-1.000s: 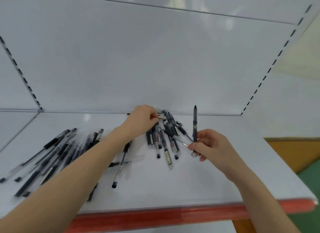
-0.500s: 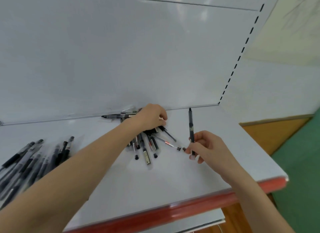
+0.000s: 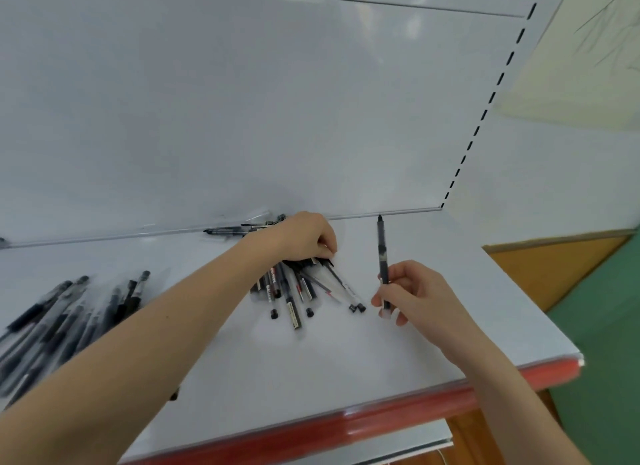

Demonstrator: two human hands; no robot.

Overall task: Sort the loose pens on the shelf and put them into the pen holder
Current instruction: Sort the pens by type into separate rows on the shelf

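The left forearm comes in from 8 o'clock and reaches across the white shelf [image 3: 346, 367] toward its back edge. The left hand [image 3: 304, 237] is knuckles-up, wrist bent down, fingers curled tightly over the upper ends of a bunch of pens [image 3: 294, 291], gripping them together. From under that hand the bunch spreads out toward 5 and 6 o'clock, the capped tips lying on the shelf surface. At 3 o'clock from it, apart from the left hand and not touching it, the right hand [image 3: 415, 291] comes in from 5 o'clock, palm turned leftward, thumb and bent fingers pinching the lower part of a single black pen [image 3: 382, 256]. That pen stands almost upright, pointing to 12 o'clock, its lower end hidden among the fingers, just above the shelf or on it, which cannot be told. The nearest tips of the bunch lie just at 9 o'clock of the right fingertips. Behind the left wrist, at 10 o'clock, another dark pen [image 3: 232, 229] lies along the foot of the white back panel [image 3: 242, 101]. Well apart, at 9 o'clock on the shelf, a blurred pile of dark pens [image 3: 69, 315] lies loose, partly hidden by the left forearm. The red front lip [image 3: 381, 416] of the shelf runs beneath both arms.
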